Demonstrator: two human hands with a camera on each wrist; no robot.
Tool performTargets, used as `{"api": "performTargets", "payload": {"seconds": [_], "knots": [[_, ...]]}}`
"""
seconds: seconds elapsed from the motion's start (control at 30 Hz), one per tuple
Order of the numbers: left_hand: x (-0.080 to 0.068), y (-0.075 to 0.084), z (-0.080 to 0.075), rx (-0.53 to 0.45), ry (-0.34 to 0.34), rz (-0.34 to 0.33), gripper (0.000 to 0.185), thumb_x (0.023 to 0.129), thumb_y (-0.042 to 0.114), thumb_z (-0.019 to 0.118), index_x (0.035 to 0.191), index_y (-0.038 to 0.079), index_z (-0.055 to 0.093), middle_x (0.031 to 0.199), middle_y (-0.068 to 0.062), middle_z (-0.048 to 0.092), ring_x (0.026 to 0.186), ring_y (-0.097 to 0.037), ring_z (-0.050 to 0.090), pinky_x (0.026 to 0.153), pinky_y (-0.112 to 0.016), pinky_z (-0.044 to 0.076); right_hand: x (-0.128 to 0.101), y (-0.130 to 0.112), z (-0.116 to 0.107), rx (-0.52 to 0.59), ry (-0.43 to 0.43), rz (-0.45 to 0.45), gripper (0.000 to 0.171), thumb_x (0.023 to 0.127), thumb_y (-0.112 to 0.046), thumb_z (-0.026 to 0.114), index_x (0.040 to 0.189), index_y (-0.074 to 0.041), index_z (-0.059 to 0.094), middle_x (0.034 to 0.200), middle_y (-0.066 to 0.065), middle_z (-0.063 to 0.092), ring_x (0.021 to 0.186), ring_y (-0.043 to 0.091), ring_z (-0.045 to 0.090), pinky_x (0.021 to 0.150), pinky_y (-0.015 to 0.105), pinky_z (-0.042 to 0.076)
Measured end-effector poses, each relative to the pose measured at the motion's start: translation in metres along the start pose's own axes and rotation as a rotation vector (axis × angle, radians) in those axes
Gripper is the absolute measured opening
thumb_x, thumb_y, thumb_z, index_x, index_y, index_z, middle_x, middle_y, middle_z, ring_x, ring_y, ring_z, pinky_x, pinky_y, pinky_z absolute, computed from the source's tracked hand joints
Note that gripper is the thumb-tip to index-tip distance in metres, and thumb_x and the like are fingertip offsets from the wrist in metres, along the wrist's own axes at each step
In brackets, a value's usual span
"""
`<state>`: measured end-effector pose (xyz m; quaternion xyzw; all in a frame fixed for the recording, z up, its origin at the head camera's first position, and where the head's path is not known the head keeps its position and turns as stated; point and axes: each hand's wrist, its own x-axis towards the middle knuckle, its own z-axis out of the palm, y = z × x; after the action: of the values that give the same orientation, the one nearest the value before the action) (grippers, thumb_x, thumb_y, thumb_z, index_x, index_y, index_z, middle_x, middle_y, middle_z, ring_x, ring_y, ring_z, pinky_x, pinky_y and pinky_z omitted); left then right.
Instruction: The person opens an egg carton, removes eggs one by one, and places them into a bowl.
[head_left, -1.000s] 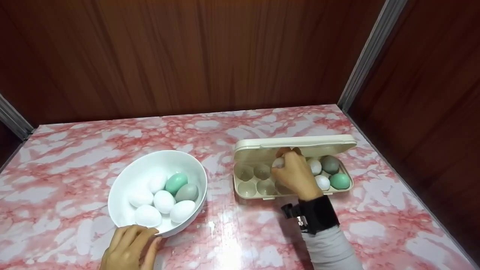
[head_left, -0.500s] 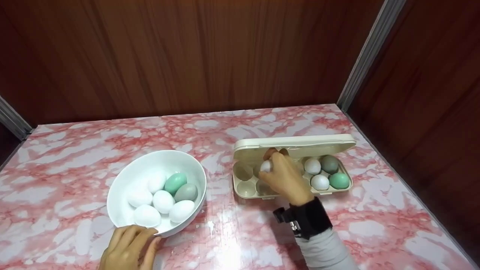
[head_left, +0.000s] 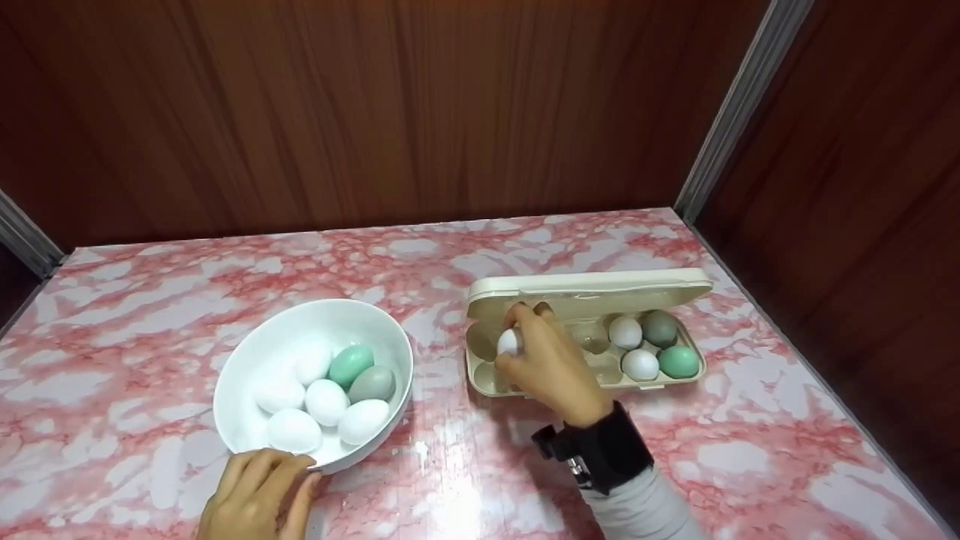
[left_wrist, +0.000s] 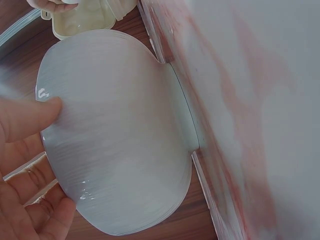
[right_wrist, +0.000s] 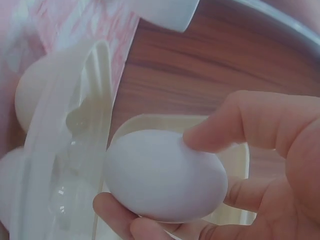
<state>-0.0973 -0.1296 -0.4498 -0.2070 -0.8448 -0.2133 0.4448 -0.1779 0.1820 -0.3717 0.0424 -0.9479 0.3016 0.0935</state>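
Pinching a white egg between thumb and curled fingertips, the right hand hangs over the left end of the open egg carton; the right wrist view shows the thumb under the egg and a finger pressed on its top. The egg sits above the carton's far-left cups, at about 9 o'clock from the carton's middle. At the carton's 3 o'clock end four eggs fill cups: two white eggs, a grey egg and a green egg. The cups between show bare.

The left hand rests against the near rim of the white bowl, at its 6 o'clock, fingers relaxed and touching the outer wall. The bowl holds several white eggs, one green and one grey. Both containers stand well apart on the pink marbled surface.
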Motion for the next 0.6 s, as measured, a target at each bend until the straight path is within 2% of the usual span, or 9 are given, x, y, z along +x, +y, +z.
{"api": "performTargets", "payload": {"seconds": [0.13, 0.37, 0.6], "knots": [[-0.001, -0.001, 0.0, -0.004, 0.002, -0.003, 0.062, 0.103, 0.051, 0.04, 0.072, 0.009, 0.072, 0.072, -0.003, 0.064, 0.073, -0.022, 0.055, 0.057, -0.025, 0.05, -0.005, -0.006, 0.006, 0.009, 0.0, -0.041, 0.03, 0.071, -0.007, 0.072, 0.098, -0.01, 0.06, 0.095, 0.01, 0.056, 0.078, 0.023, 0.059, 0.065, 0.032, 0.049], [-0.002, -0.003, 0.002, -0.014, 0.029, 0.031, 0.061, 0.104, 0.049, 0.041, 0.071, 0.008, 0.072, 0.071, -0.004, 0.063, 0.071, -0.023, 0.055, 0.057, -0.026, 0.05, -0.011, -0.022, 0.015, 0.087, -0.059, -0.115, 0.032, 0.069, 0.0, 0.066, 0.1, -0.008, 0.061, 0.098, 0.009, 0.055, 0.076, 0.02, 0.055, 0.062, 0.029, 0.048], [0.0, -0.002, 0.002, -0.015, 0.016, 0.025, 0.06, 0.104, 0.049, 0.041, 0.073, 0.008, 0.072, 0.072, -0.004, 0.063, 0.073, -0.023, 0.055, 0.058, -0.028, 0.049, -0.017, -0.034, 0.016, 0.052, -0.07, -0.149, 0.033, 0.072, -0.004, 0.067, 0.103, -0.007, 0.059, 0.095, 0.008, 0.053, 0.069, 0.018, 0.053, 0.056, 0.028, 0.048]]}}
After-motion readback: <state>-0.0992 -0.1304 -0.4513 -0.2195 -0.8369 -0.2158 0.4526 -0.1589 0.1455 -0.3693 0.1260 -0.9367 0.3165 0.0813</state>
